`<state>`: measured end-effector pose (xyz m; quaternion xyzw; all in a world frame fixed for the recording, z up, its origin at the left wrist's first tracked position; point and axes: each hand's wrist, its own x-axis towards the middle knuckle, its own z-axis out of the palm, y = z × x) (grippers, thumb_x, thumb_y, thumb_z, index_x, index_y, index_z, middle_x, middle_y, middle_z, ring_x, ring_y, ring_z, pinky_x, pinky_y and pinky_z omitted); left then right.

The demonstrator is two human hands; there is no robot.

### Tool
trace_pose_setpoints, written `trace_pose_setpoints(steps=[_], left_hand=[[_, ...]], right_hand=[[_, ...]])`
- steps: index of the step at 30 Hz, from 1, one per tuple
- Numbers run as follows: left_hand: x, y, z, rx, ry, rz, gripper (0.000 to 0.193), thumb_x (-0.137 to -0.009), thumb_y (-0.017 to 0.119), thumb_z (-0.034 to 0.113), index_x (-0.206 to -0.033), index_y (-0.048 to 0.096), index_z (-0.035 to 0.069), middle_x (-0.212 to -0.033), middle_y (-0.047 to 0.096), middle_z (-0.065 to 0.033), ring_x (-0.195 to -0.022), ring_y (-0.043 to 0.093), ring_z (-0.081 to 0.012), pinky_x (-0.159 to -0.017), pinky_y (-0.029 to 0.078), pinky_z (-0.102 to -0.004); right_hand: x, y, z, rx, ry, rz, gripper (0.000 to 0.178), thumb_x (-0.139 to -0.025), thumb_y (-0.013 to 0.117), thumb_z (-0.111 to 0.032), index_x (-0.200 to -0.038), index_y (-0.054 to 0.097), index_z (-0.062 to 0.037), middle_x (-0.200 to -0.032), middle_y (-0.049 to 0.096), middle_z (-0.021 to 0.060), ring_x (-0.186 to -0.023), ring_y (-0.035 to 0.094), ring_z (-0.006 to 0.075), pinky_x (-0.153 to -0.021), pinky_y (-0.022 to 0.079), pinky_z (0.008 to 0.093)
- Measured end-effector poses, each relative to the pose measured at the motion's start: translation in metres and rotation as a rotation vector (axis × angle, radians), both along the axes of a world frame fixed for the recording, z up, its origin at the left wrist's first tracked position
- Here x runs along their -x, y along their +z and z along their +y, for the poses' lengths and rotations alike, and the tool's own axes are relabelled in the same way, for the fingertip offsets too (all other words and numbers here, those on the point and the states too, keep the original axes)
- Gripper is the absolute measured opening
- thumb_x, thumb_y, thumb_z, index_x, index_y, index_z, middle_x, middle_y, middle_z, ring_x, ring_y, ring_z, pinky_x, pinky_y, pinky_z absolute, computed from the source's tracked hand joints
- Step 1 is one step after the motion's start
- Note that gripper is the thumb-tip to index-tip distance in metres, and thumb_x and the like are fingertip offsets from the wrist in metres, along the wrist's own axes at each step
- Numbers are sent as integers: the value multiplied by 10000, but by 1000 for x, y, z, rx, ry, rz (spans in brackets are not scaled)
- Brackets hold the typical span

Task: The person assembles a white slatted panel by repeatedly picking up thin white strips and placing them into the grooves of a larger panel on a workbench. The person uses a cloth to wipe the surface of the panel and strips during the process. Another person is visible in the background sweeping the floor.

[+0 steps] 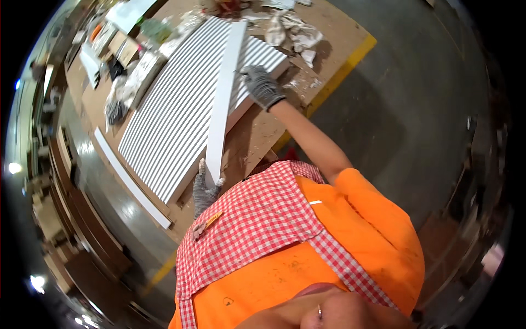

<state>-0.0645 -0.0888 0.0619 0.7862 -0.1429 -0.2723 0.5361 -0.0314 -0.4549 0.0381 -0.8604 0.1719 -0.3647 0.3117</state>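
Nearest, a red-and-white checked apron (252, 225) covers an orange shirt (378, 219). Just beyond, the left grip (206, 193), in a grey knit glove, pinches the near end of a long flat white strip (222, 104), one digit along its left edge, another at the right corner. The strip slants away over a white ribbed panel (181, 98) on the brown desk (252, 140). A second white strip (131, 178) lies left of the panel. Farther along, the right grip (263, 88), likewise gloved, rests with bent fingers over the ribs beside the strip; whether it pinches anything, I cannot tell. Beyond lie a clear plastic bag (156, 30) and a crumpled pale cloth (296, 32).
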Motion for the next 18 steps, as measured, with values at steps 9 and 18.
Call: trace_pose_setpoints(steps=[9, 18], left_hand=[[-11, 7, 2, -150, -248, -137, 871, -723, 778, 184, -1448, 298, 134, -1364, 463, -169, -1240, 469, -275, -1004, 410, -358], [-24, 10, 0, -167, -419, -350, 908, -750, 746, 186, -1482, 211, 134, -1403, 425, -191, -1273, 444, -285, -1019, 399, -354]], right_hand=[[16, 22, 57, -273, -144, 425, 342, -874, 518, -83, -1211, 531, -31, -952, 521, 208, -850, 573, 343, -752, 493, 440], [31, 5, 90, -43, -223, -116, 254, -807, 530, -64, -1049, 604, -48, -834, 549, 178, -805, 533, 355, -724, 459, 455]])
